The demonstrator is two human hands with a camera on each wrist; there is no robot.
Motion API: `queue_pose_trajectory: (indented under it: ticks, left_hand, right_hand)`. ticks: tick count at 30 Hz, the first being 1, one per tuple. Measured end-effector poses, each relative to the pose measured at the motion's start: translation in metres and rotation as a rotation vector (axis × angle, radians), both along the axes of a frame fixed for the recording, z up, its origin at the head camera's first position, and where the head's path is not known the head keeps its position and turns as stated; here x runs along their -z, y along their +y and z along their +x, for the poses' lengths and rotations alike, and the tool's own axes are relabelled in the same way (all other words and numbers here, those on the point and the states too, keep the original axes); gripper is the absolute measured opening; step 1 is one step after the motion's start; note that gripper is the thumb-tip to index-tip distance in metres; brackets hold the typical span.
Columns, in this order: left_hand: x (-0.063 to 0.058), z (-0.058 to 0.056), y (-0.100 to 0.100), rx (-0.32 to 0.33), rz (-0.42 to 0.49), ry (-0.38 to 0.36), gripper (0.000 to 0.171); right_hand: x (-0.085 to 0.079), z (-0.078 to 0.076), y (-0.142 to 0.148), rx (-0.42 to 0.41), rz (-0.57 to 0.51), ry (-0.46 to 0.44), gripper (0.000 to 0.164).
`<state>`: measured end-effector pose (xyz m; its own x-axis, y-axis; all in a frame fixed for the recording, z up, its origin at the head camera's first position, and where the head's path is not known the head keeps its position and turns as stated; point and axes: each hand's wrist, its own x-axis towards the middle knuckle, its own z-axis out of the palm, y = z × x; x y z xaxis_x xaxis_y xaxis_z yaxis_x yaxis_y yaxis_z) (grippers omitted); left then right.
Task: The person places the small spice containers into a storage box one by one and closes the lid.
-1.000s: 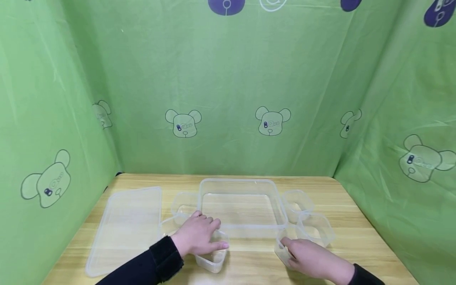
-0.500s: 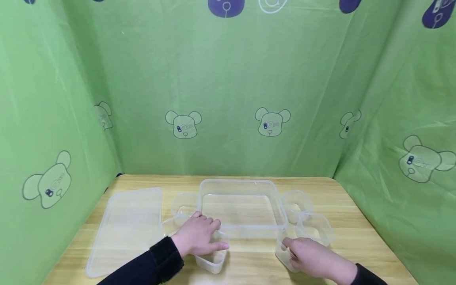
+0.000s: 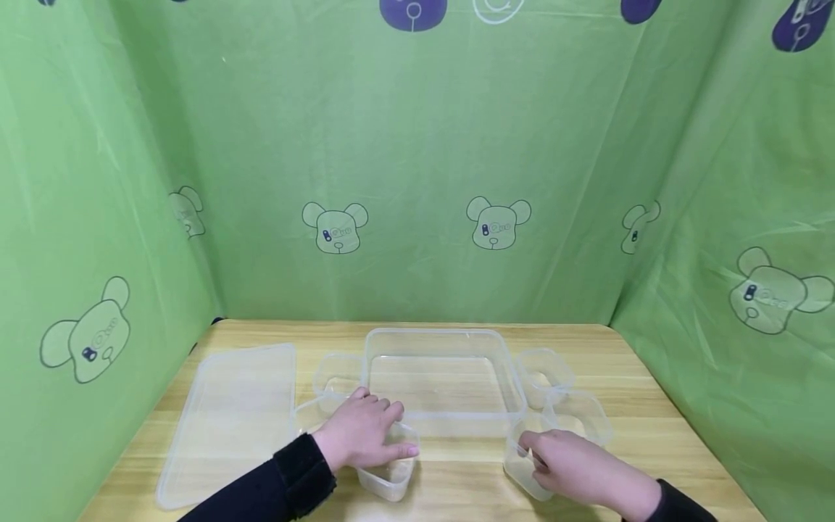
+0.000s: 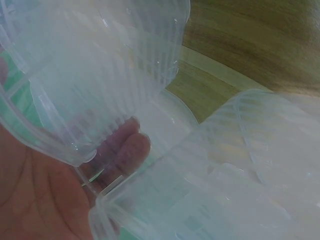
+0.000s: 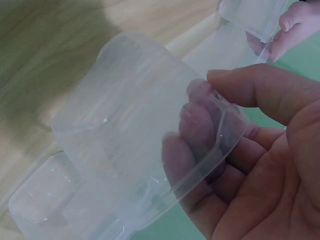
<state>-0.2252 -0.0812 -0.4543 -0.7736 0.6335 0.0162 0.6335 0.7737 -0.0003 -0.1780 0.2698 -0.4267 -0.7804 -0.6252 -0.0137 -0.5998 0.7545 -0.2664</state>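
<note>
Green drapes (image 3: 417,130) back a wood-grain tabletop (image 3: 457,482). Right hand (image 3: 570,464): fingers clamped on rim of translucent plastic container (image 3: 520,473), near right. Left hand (image 3: 365,431): spread over second container (image 3: 386,486); grip indeterminable. Containers likely light, slick, slightly flexible; pinch at rim.

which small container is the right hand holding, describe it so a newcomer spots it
On the wooden table, find the large clear rectangular container. By its right end are three small clear containers. Your container is nearest the viewer, and alone among them has the right hand pinching its wall.
</note>
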Motion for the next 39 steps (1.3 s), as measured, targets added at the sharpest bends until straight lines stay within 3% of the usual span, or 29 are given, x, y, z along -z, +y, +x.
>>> queue_pose_trajectory:
  ticks: [20, 39]
  left_hand:
    - [-0.001, 0.001, -0.001, -0.001, 0.005, -0.011, 0.076]
    - [-0.003, 0.002, -0.001, -0.004, 0.002, -0.008, 0.077]
  right_hand:
    - [-0.016, 0.002, 0.002, -0.024, -0.011, 0.003, 0.025]
    - [-0.053, 0.000, 0.002, -0.065, -0.035, -0.012, 0.022]
